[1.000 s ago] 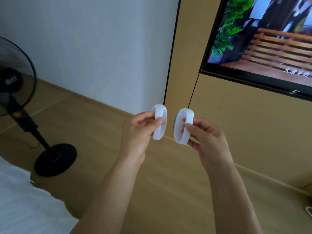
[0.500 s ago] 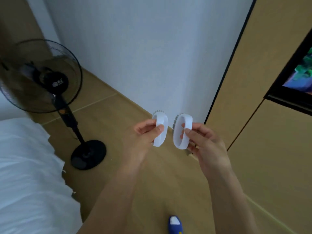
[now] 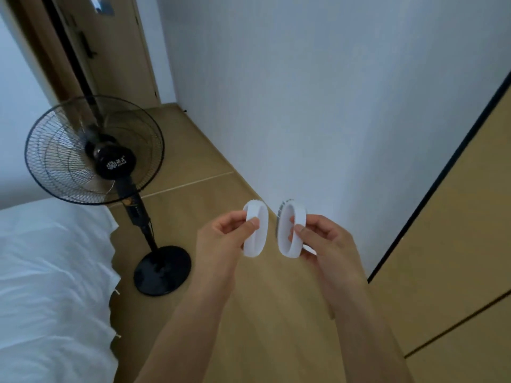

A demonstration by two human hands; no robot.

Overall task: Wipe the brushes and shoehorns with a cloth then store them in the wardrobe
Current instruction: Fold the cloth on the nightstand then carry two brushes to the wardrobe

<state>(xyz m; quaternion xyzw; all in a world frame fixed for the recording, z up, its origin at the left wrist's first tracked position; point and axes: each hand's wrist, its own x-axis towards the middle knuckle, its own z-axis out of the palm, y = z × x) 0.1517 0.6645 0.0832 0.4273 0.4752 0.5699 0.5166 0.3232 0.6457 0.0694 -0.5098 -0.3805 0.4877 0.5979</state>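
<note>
Your left hand point(image 3: 221, 239) pinches a white oval brush point(image 3: 255, 229) by its loop handle, thumb on the near side and curled fingers behind. Your right hand point(image 3: 326, 244) holds a second white brush point(image 3: 290, 230) the same way, thumb pressed on the handle and fingers wrapped behind it. Both brushes stand roughly upright on edge, just beside each other with a narrow gap between, held at chest level above the wooden floor point(image 3: 193, 161). Dark bristles show along the upper left rim of the right-hand brush; the bristle side of the other is barely visible.

Compared with half a second ago, your grip and the spacing of the two brushes are unchanged, but your view has swung further left. The television screen seen earlier at the right edge is out of frame, and the blue shoe at the bottom is no longer seen. The black standing fan point(image 3: 94, 150) now sits fuller in view, beside the white bedding point(image 3: 49, 272). A wooden door point(image 3: 110, 51) has come into sight at the upper left. The white wall point(image 3: 304, 92) fills the centre, with tan cabinet panels point(image 3: 456, 244) at the right.
</note>
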